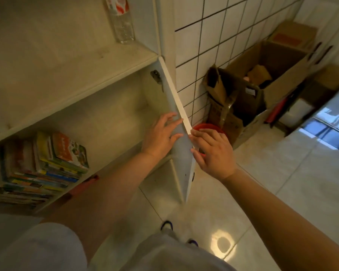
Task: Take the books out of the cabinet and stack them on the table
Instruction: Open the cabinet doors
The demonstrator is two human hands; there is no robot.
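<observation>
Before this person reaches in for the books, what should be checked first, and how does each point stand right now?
1. Cabinet door swung clear of the opening: ok, it stands edge-on to the camera.
2. Left hand free: not ok, its fingers lie flat on the door's inner face.
3. Right hand free: not ok, its fingers touch the door's outer edge.
4. Books reachable: ok, piled in the lower compartment with nothing in front.
5. Pile stable: cannot tell, the top books lean.
6. Table ready: cannot tell, none in view.
</observation>
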